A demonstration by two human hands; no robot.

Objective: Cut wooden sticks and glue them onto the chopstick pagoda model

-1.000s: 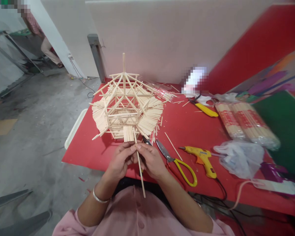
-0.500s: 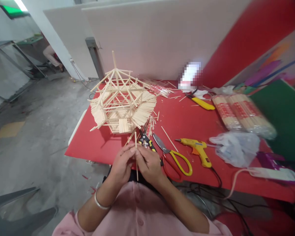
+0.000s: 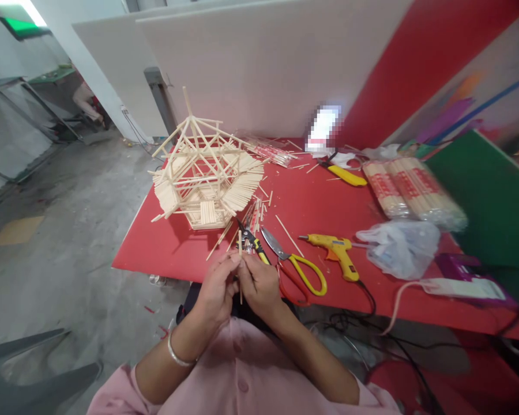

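A thin wooden stick (image 3: 240, 242) stands nearly upright between my two hands at the table's front edge. My left hand (image 3: 219, 282) is closed, pinching the stick from the left, and my right hand (image 3: 259, 285) grips it from the right; the thumbs meet at its middle. Just beyond lies a pair of black and yellow pliers (image 3: 259, 249), partly hidden by my right hand. Scissors (image 3: 300, 262) with one red and one yellow handle rest to the right of it. Behind my hands stands a pavilion-like model (image 3: 207, 173) built of wooden sticks.
On the red table (image 3: 155, 253) lie a yellow glue gun (image 3: 335, 251), a yellow-handled cutter (image 3: 346, 174), packs of sticks (image 3: 415, 190), a plastic bag (image 3: 402, 248) and a power strip (image 3: 462, 288). Loose sticks are scattered about. Cables hang below the front edge.
The view has shifted slightly, so the table things appear a little farther left. Both hands still hold the stick, of which less shows above and below the fingers.
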